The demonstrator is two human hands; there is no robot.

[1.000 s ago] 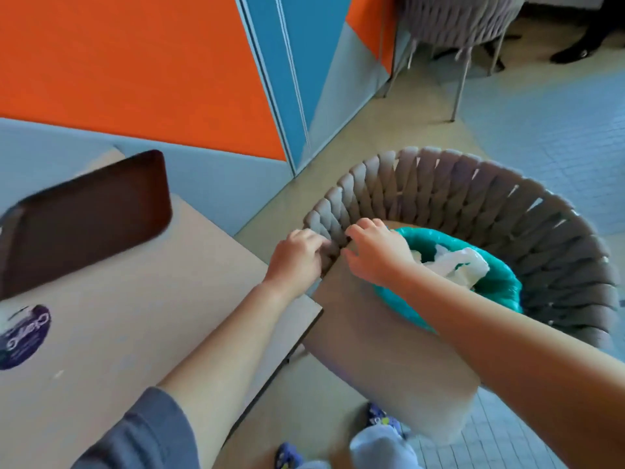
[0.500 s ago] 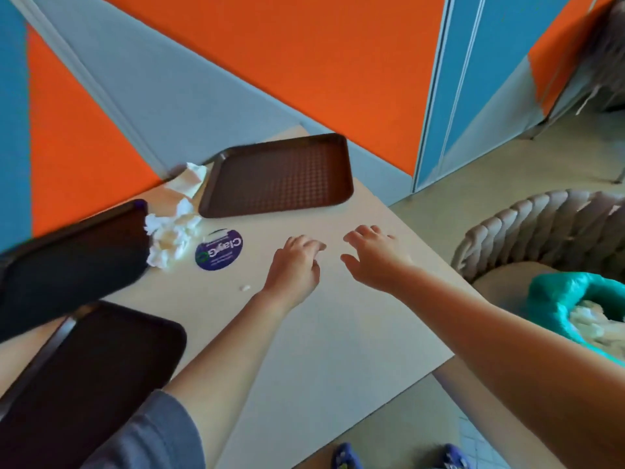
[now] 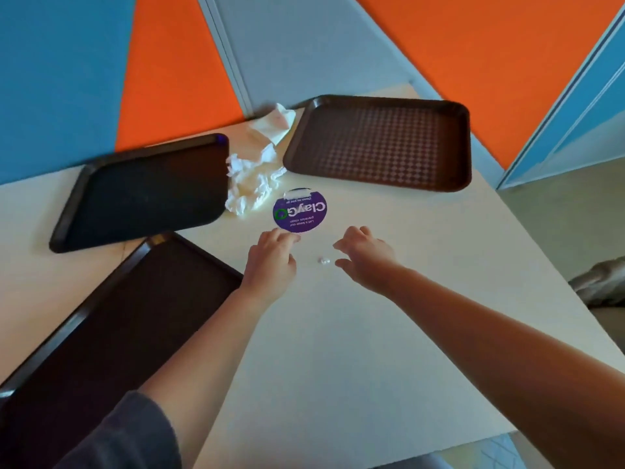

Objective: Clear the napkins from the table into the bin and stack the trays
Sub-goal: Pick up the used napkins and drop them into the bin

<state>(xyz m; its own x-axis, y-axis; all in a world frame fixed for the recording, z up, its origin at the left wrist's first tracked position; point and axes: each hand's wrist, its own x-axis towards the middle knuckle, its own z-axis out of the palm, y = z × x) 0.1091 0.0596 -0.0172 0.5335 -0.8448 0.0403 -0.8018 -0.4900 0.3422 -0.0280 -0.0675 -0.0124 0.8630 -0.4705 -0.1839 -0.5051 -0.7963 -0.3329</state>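
Three brown trays lie on the pale table [image 3: 372,333]: one at the far right [image 3: 378,143], one at the far left [image 3: 145,191], one at the near left [image 3: 111,319]. Crumpled white napkins [image 3: 253,177] sit between the two far trays, with another napkin [image 3: 275,125] behind them by the wall. A tiny white scrap [image 3: 324,261] lies between my hands. My left hand [image 3: 270,262] and my right hand [image 3: 367,257] hover over the table's middle, fingers loosely curled, holding nothing. The bin is out of view.
A round purple sticker [image 3: 300,208] is stuck on the table just beyond my left hand. The wall of orange, blue and grey panels [image 3: 304,45] runs behind the table. A grey woven chair's edge [image 3: 602,282] shows at the right.
The view has swung left from the bin and chair to the table. Both hands moved from the bin's edge out over the table's middle, toward the sticker and napkins.
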